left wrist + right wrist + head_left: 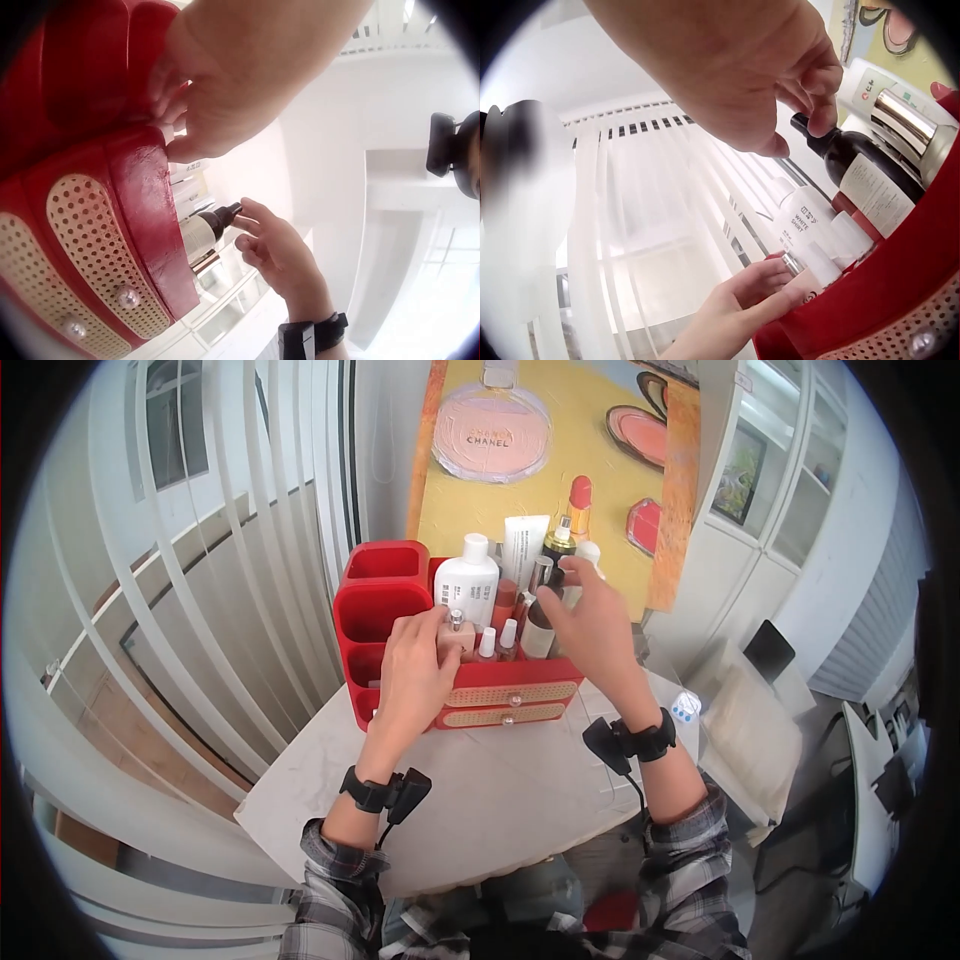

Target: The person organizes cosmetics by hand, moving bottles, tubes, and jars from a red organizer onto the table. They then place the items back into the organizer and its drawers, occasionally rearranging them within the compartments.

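My left hand [410, 670] pinches a small pink bottle [458, 640] with a silver cap, at the front of a red organizer [500, 672]. My right hand [600, 625] is over the organizer's right side, fingers bent. In the left wrist view, a fingertip of the right hand [281, 251] meets the black cap of a dark bottle [199, 235] with a pale label, its thumb apart from the cap. The same dark bottle [877, 191] leans among others in the right wrist view. Two small white-capped bottles [487, 643] stand beside the pink one.
A white bottle [468, 582] and a white tube [525, 545] stand at the organizer's back. Red compartments [380, 615] are on its left, two woven drawers [490, 712] below. The organizer rests on a white table [480, 780]; a painting [590, 460] is behind, blinds at left.
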### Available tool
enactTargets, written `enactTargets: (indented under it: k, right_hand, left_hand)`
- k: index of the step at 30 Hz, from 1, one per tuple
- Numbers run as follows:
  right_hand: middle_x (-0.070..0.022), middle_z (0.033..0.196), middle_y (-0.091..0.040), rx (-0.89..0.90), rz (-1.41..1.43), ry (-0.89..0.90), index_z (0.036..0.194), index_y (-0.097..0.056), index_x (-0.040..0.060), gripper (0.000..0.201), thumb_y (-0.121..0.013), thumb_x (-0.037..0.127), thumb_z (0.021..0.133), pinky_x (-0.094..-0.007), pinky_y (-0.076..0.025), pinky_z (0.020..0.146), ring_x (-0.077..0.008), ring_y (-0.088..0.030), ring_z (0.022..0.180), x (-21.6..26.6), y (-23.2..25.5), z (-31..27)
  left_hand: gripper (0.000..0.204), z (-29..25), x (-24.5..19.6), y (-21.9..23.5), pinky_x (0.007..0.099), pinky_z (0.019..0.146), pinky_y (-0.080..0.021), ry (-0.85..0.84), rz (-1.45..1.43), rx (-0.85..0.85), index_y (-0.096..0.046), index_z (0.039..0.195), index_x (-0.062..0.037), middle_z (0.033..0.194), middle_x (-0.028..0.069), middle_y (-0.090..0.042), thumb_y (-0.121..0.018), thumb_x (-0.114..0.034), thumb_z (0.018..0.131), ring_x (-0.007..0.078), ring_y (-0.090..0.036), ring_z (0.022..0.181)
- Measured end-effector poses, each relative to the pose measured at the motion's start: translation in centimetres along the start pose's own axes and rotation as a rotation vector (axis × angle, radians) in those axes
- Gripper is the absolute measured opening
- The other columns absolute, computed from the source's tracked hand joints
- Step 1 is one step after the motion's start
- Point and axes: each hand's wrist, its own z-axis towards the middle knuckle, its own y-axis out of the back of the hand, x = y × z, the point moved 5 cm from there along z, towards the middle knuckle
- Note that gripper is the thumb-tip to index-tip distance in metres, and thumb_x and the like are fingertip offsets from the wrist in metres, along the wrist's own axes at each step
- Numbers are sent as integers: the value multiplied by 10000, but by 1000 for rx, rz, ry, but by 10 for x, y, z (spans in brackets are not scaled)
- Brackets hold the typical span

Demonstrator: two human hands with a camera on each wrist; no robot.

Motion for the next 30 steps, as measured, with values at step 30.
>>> enactTargets:
  k: [30]
  right_hand:
    - [-212,857,-727,242,-152,-172,1075,-645,-26,421,-721,354,912,-476,-561,722,-417,-717,825,-12,-14,-2]
  left_hand:
    - [421,0,2,0,445,969,-509,-71,-32,34,-612,1242,53,1186,206,-652,-711,-6,837,376,-595,1120]
